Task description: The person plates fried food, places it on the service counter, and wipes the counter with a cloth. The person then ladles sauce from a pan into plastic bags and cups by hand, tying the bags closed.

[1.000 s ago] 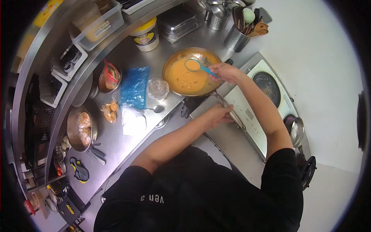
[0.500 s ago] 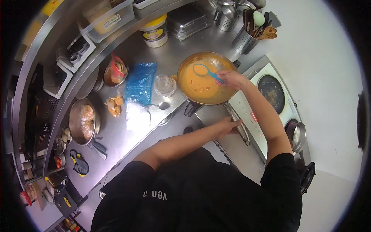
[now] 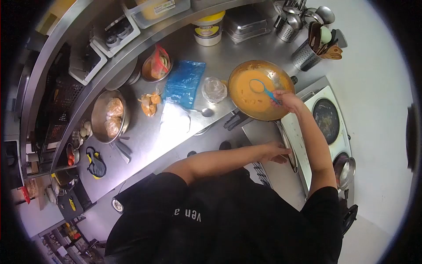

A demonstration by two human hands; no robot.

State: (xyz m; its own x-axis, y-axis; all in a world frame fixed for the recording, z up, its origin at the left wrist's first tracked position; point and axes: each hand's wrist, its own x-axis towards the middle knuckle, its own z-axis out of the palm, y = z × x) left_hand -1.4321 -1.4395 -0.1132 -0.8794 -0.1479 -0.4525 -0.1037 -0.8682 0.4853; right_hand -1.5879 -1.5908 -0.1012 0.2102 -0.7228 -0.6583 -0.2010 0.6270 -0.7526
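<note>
My right hand [image 3: 288,101] is closed around the handle of a blue spoon [image 3: 269,93]. Its round bowl is in the orange sauce [image 3: 246,90], and sauce shows inside the blue rim. The sauce lies in a wide frying pan [image 3: 282,115], with lumps near the front and bare metal showing at the right. From the pan, a long metal handle [image 3: 293,163] runs toward me. At this handle is my left hand [image 3: 276,152], its fingers apart and its fingertips by the metal; whether they press on it is unclear.
Right of the pan is a white two-plate cooktop [image 3: 310,114] with a lidded pot [image 3: 345,171]. On the steel counter lie a blue plastic bag [image 3: 184,83], a spoon [image 3: 206,112], a knife [image 3: 123,152] and a large pot [image 3: 99,99]. A utensil holder [image 3: 305,57] stands behind.
The view has shifted, so the counter items sit farther right. The blue spoon has moved slightly toward the front of the pan. My left hand's fingers look more spread by the handle.
</note>
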